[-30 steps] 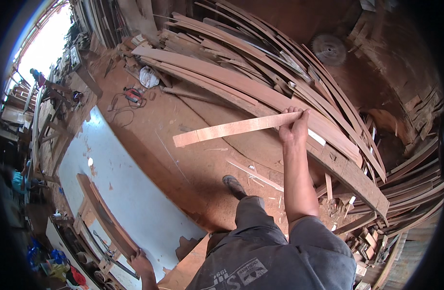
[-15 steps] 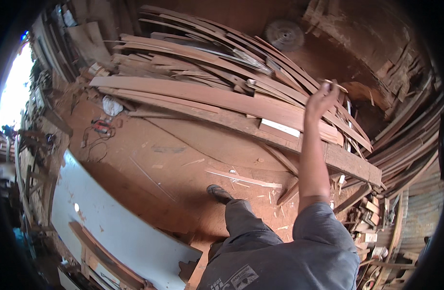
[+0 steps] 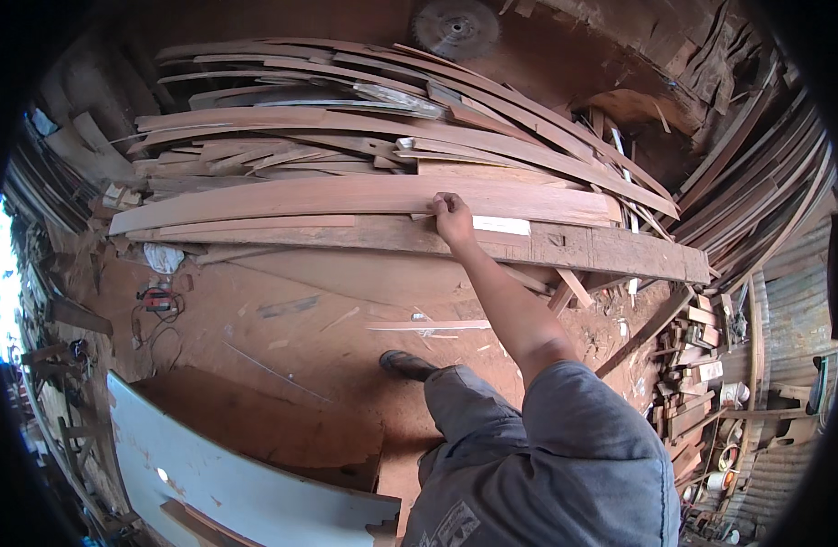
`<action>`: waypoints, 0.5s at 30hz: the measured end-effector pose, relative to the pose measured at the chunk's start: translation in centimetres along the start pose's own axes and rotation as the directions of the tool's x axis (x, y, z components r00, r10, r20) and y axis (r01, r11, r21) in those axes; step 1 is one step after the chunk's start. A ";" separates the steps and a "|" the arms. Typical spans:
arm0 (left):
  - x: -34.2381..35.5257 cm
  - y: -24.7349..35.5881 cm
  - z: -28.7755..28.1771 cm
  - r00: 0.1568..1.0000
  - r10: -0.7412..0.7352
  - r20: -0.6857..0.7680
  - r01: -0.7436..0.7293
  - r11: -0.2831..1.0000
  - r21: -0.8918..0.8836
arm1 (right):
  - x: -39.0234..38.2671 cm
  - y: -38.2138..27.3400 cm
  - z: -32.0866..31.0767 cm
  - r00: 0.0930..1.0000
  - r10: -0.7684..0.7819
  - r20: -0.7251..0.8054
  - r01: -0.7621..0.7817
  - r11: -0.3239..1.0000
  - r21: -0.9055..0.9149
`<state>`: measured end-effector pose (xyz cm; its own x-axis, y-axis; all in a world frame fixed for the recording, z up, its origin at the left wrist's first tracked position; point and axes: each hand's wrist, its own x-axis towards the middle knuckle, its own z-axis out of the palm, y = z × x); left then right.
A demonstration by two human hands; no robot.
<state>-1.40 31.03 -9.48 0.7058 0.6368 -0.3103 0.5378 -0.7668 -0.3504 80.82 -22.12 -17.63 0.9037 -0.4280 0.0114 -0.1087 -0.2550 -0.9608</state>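
My right hand reaches out over a wide reddish plank, at the plank's near edge. Its fingers are curled together; whatever they pinch is too small to make out. A short thin pale bit shows just left of the fingertips. Right beside the hand lies a small wooden piece with a white face. Plank and piece rest on a long, rough thick beam. On the beam's left part lies a narrow reddish strip. My left hand is out of view.
Behind the plank, several long boards lie piled. A circular saw blade is at the back. A red power tool with a cord sits on the floor at left. A pale blue panel stands near left; wood offcuts are stacked at right.
My right hand has come back from the far right of the boards, moving left and nearer, to the plank's near edge. The whole view has turned and shifted.
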 end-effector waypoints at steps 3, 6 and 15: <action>-0.4 -0.8 0.4 0.993 0.032 0.113 -0.030 0.999 -0.019 | -0.3 -1.2 -2.5 1.000 -0.008 0.003 0.008 0.998 -0.057; -0.4 -0.6 1.0 0.986 0.044 0.158 -0.041 0.999 -0.028 | 2.3 -2.5 -5.5 0.998 -0.008 -0.056 -0.002 0.986 -0.166; 1.7 4.2 -0.8 0.991 -0.036 0.130 0.028 0.998 0.060 | 23.0 -4.5 -8.3 0.945 -0.311 -0.103 0.194 0.785 -0.588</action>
<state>2.50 28.84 -10.75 0.6204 0.6687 -0.4098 0.5286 -0.7425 -0.4114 98.69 -38.01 -10.78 0.8449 -0.4148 0.3377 -0.1540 -0.7932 -0.5892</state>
